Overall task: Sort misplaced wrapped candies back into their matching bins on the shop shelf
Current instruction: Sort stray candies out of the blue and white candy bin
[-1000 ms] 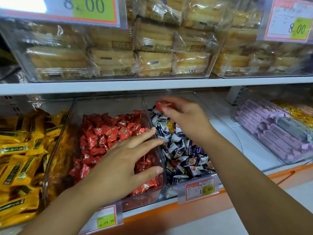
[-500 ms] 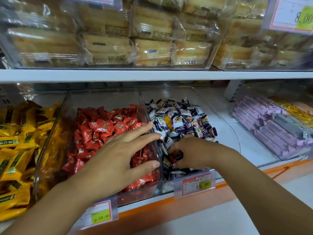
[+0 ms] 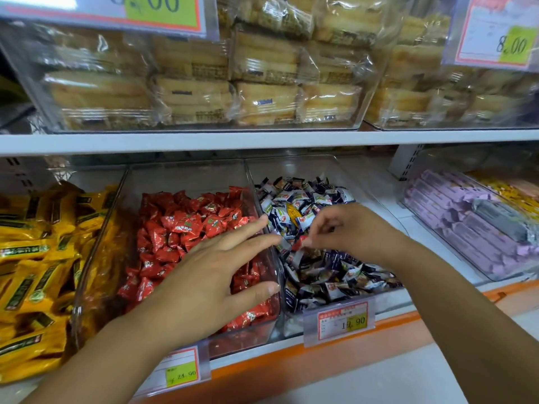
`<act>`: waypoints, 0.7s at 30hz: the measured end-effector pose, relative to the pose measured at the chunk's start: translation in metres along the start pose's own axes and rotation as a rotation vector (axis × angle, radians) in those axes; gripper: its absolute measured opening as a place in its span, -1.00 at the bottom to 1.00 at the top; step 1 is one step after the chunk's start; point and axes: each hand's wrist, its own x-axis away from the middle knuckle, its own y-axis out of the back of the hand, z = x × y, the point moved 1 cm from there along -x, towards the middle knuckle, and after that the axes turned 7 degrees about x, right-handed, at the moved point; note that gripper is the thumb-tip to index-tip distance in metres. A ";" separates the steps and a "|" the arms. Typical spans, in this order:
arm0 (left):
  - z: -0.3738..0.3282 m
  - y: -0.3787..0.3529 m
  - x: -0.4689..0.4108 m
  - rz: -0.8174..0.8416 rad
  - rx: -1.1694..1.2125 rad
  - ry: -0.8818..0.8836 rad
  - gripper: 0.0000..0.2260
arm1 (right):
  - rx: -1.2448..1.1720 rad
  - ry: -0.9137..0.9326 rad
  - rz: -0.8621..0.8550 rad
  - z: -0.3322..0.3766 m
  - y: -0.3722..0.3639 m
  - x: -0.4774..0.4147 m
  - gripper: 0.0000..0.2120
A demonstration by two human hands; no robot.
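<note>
Two clear bins stand side by side on the lower shelf. The left bin (image 3: 180, 179) is filled with red wrapped candies (image 3: 186, 225). The right bin (image 3: 294, 167) has blue-and-white wrapped candies (image 3: 303, 199). My right hand (image 3: 344, 231) hovers over the blue-and-white pile and pinches a red candy (image 3: 298, 243) between fingertips. My left hand (image 3: 215, 275) lies flat with straight fingers over the red candies, fingertips at the wall between the two bins. A single yellow wrapper (image 3: 292, 212) lies among the blue-and-white ones.
Yellow packets (image 3: 32, 258) fill the space to the left. A bin of purple packets (image 3: 466, 223) sits to the right. The upper shelf (image 3: 262, 139) carries clear bins of wrapped pastries (image 3: 262, 97). Price tags (image 3: 341, 320) hang along the orange shelf edge.
My right hand dropped from the back of the blue-and-white bin to its front, then lifted to mid-bin with a red candy in its fingertips. My left hand stayed put.
</note>
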 end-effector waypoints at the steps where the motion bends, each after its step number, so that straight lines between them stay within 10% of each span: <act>1: 0.000 0.000 0.000 0.002 0.002 0.001 -0.46 | 0.002 0.002 -0.036 0.004 0.006 -0.001 -0.85; 7: 0.002 0.000 0.002 0.008 0.004 0.000 -0.46 | -0.350 0.108 -0.217 0.039 0.005 -0.017 -0.84; 16: 0.000 0.002 0.001 0.003 0.034 -0.010 -0.48 | 0.463 -0.088 -0.196 -0.007 -0.036 -0.046 -0.59; 21: 0.005 0.003 -0.004 -0.115 0.103 -0.001 -0.54 | 0.128 -0.046 -0.266 0.000 -0.030 -0.039 -0.82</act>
